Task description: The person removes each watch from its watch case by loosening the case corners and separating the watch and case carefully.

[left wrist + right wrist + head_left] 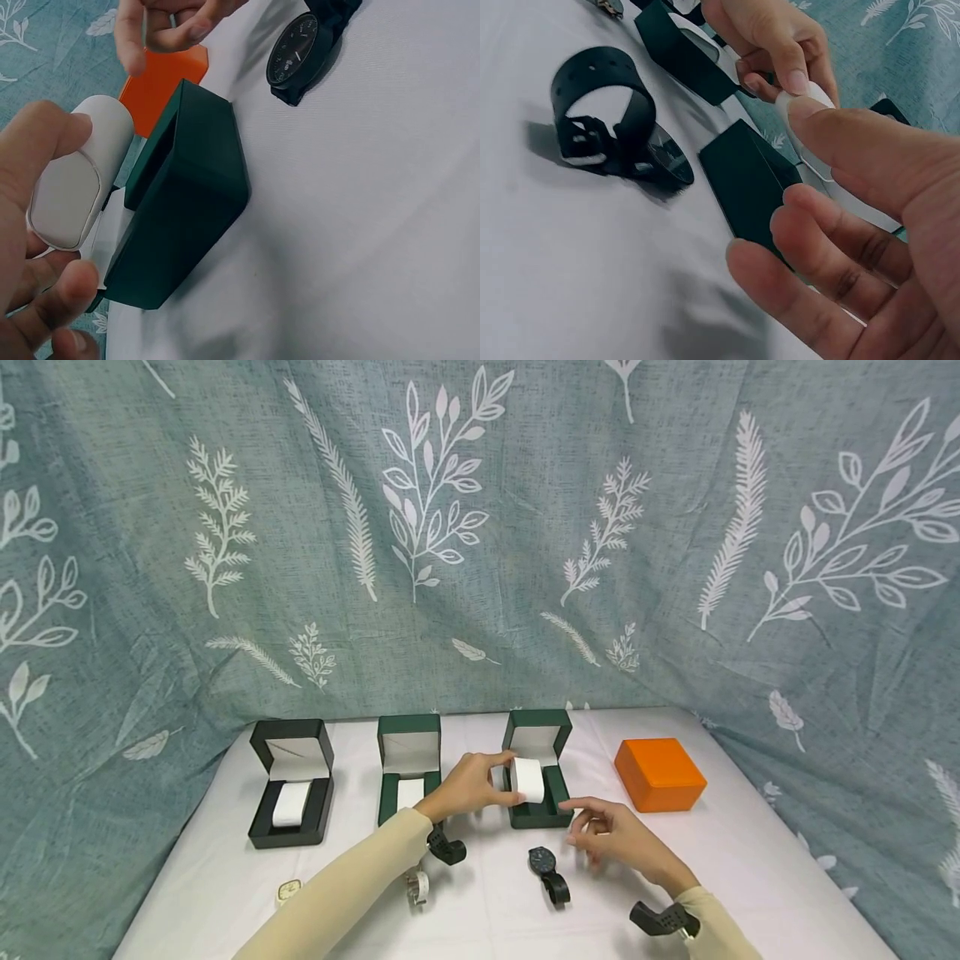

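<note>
A white watch cushion point(528, 779) is pinched between the thumb and fingers of my left hand point(472, 783), above the right-hand green watch box point(542, 818), whose lid stands up. In the left wrist view the cushion point(82, 172) shows its flat end beside the box wall point(187, 195). My right hand point(618, 839) hovers at the box's front right corner, fingers loosely bent and holding nothing. Just in front of the box lies a black watch point(547, 872) with its strap buckled in a loop; the right wrist view shows this strap point(604, 67) closely.
An orange box point(662, 777) sits closed at the right. Further left stand another open green box point(388, 793) and an open black box point(288, 835), each with a white cushion. A silver-toned watch point(417, 887) and a square-faced watch point(288, 891) lie near my left sleeve.
</note>
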### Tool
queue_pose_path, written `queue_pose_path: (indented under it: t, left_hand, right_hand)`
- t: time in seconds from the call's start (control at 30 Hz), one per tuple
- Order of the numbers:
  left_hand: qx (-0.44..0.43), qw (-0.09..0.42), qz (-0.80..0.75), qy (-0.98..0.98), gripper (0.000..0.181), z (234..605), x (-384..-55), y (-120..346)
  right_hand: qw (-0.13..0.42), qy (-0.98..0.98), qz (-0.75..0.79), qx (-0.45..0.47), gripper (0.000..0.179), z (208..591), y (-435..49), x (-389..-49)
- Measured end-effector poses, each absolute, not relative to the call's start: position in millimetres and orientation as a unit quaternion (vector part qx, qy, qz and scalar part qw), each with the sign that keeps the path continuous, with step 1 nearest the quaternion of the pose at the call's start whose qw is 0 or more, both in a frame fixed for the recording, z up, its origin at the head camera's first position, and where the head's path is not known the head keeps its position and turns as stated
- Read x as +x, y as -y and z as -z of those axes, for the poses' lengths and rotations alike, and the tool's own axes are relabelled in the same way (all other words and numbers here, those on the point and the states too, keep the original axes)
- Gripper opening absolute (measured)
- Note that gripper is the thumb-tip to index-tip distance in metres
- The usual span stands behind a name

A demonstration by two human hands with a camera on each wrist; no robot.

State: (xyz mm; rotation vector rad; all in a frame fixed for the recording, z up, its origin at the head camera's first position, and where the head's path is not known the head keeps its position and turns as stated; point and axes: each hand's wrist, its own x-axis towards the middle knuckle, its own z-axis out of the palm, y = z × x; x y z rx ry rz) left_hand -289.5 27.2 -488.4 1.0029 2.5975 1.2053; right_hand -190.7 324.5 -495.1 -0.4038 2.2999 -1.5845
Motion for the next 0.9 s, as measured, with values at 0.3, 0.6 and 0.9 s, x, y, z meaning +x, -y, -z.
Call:
queue_pose_path:
  t: [0.3,0.6,0.9]
  left_hand:
    - [0.320,0.061,-0.400,-0.857,0.083,488,-287,-27]
    - [0.324,0.059,-0.399,-0.856,0.082,489,-287,-25]
    - [0.322,0.059,-0.397,-0.857,0.082,489,-288,-24]
  right_hand:
    - [0.140,-0.813,0.549,-0.137,0.056,493,-328,-201]
    - [0.124,-0.821,0.544,-0.123,0.060,495,-330,-212]
    - [0.126,-0.820,0.547,-0.114,0.061,499,-329,-220]
